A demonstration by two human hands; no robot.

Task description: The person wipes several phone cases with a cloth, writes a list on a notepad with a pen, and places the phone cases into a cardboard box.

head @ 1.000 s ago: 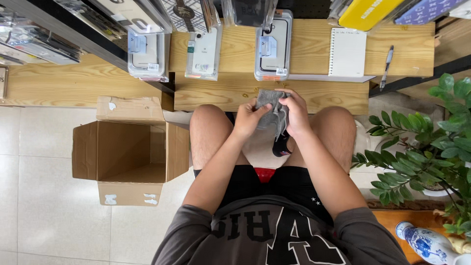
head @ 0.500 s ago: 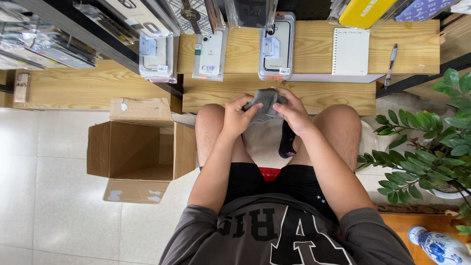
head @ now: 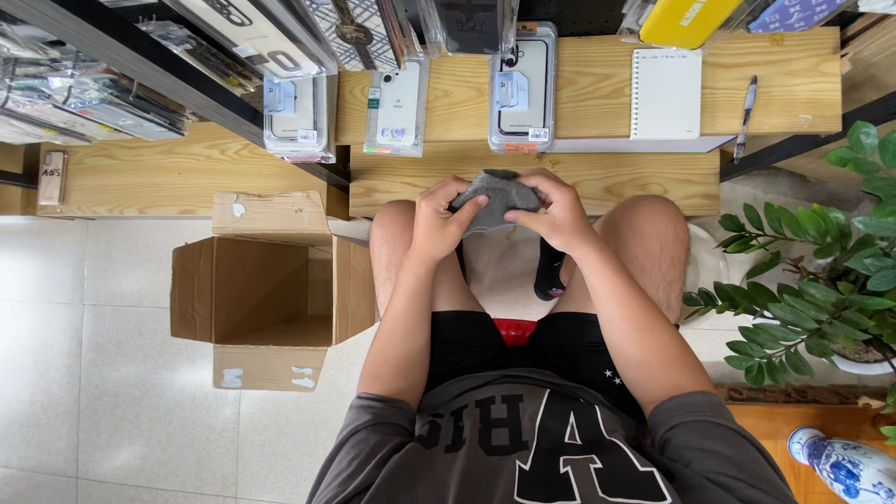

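While both hands pinch it from either side, the grey cloth pouch (head: 495, 196) sits bunched above the lap, just in front of the wooden bench (head: 597, 177) edge. Left hand (head: 437, 222) has its fingers (head: 464, 207) clenched on the pouch's left end; right hand (head: 558, 213) grips the right end, thumb on top. It looks like a folding or stuffing step, mid-way, with the pouch crumpled, not flat. Whether anything is inside it cannot be told. A next move would call for a firm two-handed hold and room to lift clear of the bench edge.

A black item (head: 549, 269) hangs below the pouch, between the knees. Left of the pouch, on the tiled floor, an open cardboard box (head: 271, 299) stands. Beyond the pouch, on the bench: clear phone-case packs (head: 521, 89), a spiral notepad (head: 665, 93), a pen (head: 745, 117). Right of the pouch, a leafy potted plant (head: 821, 280).
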